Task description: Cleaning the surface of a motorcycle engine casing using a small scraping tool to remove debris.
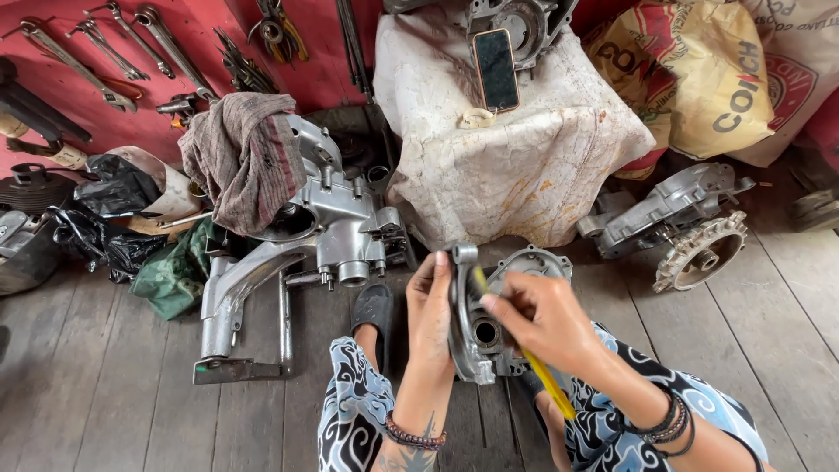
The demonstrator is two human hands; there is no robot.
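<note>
We hold a small grey metal engine cover (pixel 476 328) upright between our hands, over our knees in patterned trousers (pixel 354 411). Our left hand (pixel 430 310) clamps flat along the cover's left edge, and our right hand (pixel 546 319) closes around a yellow-handled tool (pixel 533 363) whose tip lies against the cover's face. Just beyond the hands sits a block draped in a stained white cloth (pixel 516 149) with a phone (pixel 495 68) lying on top. To the left of the left hand rests a large silver engine casing (pixel 306 245) on the wooden floor (pixel 114 376), with a striped rag (pixel 245 157) thrown over it. To the right of the right hand lies another casing with a toothed wheel (pixel 699 253). Wrenches (pixel 131 48) hang on the red wall far left.
</note>
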